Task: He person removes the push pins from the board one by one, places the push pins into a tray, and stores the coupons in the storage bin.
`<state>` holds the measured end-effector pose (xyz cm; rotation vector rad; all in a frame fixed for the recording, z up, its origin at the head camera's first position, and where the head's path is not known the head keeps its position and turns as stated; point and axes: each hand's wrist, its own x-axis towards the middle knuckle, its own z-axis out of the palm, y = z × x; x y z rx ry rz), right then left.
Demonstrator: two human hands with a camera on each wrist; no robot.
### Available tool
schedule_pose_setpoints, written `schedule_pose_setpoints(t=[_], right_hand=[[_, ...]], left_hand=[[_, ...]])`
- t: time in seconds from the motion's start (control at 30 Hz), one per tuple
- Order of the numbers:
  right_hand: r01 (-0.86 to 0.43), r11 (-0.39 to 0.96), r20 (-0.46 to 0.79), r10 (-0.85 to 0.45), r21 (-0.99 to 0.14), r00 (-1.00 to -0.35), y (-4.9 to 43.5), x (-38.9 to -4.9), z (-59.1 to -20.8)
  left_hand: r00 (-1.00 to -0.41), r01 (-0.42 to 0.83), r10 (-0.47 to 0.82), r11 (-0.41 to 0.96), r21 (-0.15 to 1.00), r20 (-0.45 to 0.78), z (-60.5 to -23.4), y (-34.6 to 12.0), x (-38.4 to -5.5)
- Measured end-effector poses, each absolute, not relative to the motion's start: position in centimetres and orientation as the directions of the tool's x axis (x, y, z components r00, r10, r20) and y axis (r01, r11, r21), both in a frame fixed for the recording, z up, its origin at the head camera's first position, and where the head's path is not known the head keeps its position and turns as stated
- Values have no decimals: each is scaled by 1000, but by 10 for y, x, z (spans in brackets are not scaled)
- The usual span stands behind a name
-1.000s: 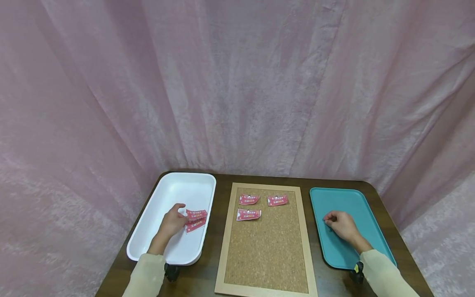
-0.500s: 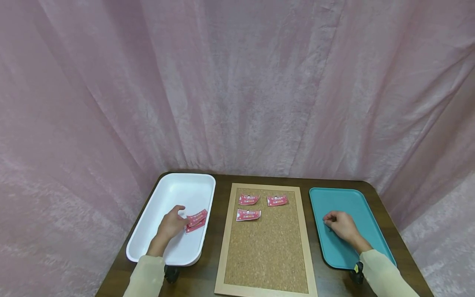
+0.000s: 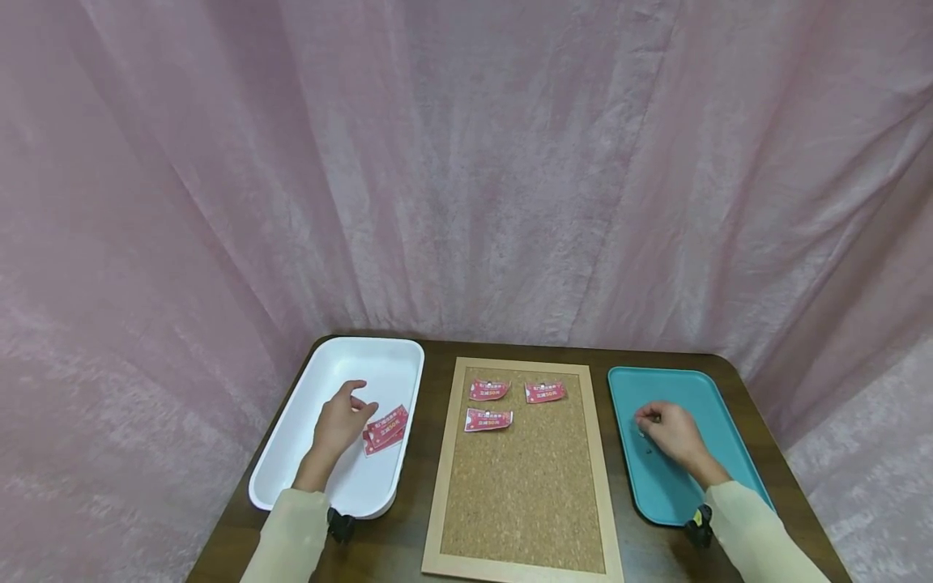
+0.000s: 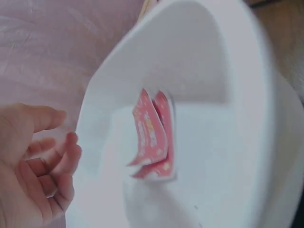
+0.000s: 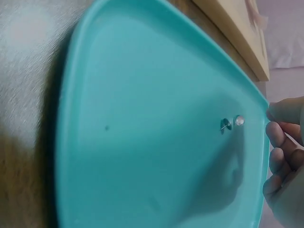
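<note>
My left hand (image 3: 338, 421) is above the white basin (image 3: 280, 461), thumb and forefinger apart and nothing between them. Two pink printed coupons (image 4: 151, 137) lie overlapping on the basin floor, just right of the fingers. At the teal tray (image 3: 681, 385), my right hand (image 3: 672, 436) hovers with loosely bent fingers, and nothing shows between the fingertips. Near those fingertips in the right wrist view, a thumbtack (image 5: 225, 125) lies on the tray next to another thumbtack (image 5: 239, 120) with a round, shiny head.
Between basin and tray lies a wood-framed cork board (image 3: 525, 486). Its upper part bears three pink coupons, one of them a left-hand coupon (image 3: 489, 420) below the other two. The dark wooden table (image 3: 397, 551) ends at a pink curtain (image 3: 466, 202).
My left hand has let go of the coupons and lifted slightly; the upper coupon now lies further over the lower one. My right hand has risen a little, uncovering a small shiny tack.
</note>
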<state>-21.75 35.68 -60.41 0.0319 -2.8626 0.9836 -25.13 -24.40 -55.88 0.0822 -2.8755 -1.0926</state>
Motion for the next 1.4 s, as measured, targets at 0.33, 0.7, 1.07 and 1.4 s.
schedule_pose_setpoints(t=[0.33,0.7,1.07,1.4], right_hand=[[-91,774,140,-3,-627,-990,345,-227,-598],[-114,772,151,-23,-626,-988,333,-236,-590],[-126,752,152,-35,-647,-988,311,-244,-586],[-135,743,150,-47,-656,-988,300,-251,-584]], left_hand=[[-987,23,-101,690,724,128,-547,-213,-264],[-985,65,-79,653,755,152,-543,-184,-267],[-988,107,-19,621,776,151,-534,-149,-274],[-977,197,60,618,761,205,-534,-115,-279]])
